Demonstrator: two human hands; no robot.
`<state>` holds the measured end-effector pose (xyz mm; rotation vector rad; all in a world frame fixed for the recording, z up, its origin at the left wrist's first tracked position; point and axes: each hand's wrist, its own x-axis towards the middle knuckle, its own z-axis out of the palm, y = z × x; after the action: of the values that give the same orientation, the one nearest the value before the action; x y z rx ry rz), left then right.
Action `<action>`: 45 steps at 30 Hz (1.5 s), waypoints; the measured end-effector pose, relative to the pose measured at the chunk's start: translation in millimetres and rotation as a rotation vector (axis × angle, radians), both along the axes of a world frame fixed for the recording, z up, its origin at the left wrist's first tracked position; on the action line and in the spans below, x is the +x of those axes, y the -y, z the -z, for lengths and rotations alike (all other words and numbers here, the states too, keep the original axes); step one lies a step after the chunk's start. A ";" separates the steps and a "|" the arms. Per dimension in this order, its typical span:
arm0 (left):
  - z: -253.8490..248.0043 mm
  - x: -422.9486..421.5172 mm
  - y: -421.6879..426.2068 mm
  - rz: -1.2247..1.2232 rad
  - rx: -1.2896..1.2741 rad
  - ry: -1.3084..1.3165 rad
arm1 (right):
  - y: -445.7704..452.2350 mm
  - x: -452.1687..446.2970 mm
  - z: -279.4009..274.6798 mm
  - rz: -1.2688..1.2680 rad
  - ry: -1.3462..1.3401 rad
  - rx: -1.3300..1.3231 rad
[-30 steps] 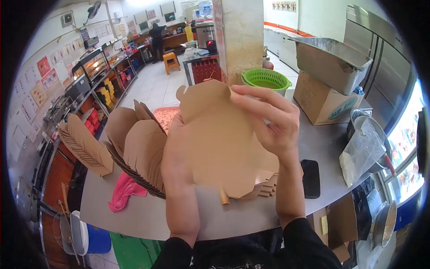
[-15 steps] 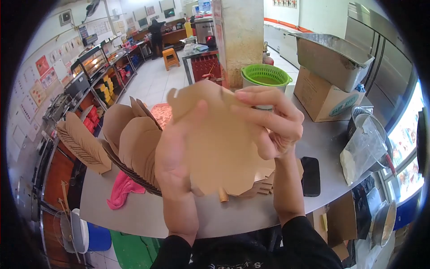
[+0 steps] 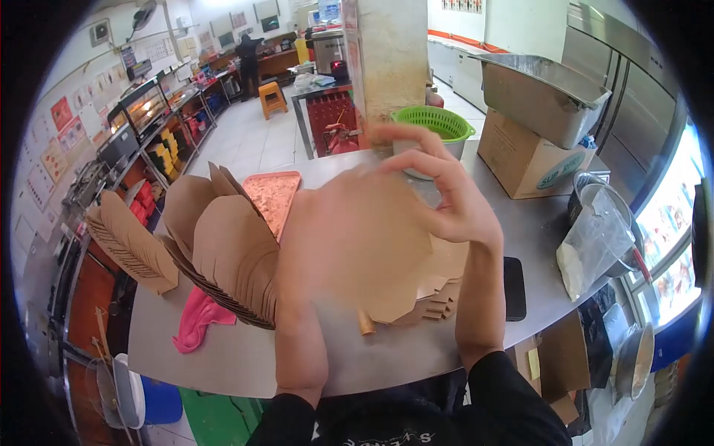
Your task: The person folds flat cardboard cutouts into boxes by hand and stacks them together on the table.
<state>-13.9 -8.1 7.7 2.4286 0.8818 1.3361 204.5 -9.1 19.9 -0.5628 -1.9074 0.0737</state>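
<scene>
A brown cardboard box blank (image 3: 372,245), blurred by motion, is up in front of me above the steel table. My left hand (image 3: 301,245) is closed on its left side, fingers smeared. At the upper right edge, my right hand (image 3: 454,193) has curled fingers at the cardboard, the fingertips blurred and the index finger raised above the edge. More flat cardboard pieces (image 3: 431,306) lie on the table under the held blank. Close to my left forearm stands a nested stack of brown cardboard boxes (image 3: 234,245).
Another cardboard stack (image 3: 130,241) stands far left, near a pink cloth (image 3: 201,320). Behind is a red tray (image 3: 274,195). To the right are a black phone (image 3: 515,290), a carton (image 3: 528,160) under a metal pan (image 3: 547,93), and a green basket (image 3: 439,123). A person (image 3: 248,63) stands far back.
The cardboard blank has tilted, and both hands have shifted a little. My right index finger has lifted and spread from the cardboard edge. The view has turned slightly, showing more of the red tray.
</scene>
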 end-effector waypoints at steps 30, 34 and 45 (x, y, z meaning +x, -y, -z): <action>13.9 -19.7 -27.2 0.603 -0.920 1.007 | 14.4 -14.2 -2.2 0.148 0.098 0.388; 16.2 -10.8 -18.7 0.568 -0.684 0.922 | 13.7 -20.4 -5.3 0.178 0.093 0.328; 12.8 23.8 3.8 0.745 -0.274 1.237 | 2.3 -81.6 22.4 0.104 -0.684 0.270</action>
<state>9.9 -11.9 -5.1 1.0706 -0.1604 1.7526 122.9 -11.4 -2.5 -0.3839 -1.1954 -0.0548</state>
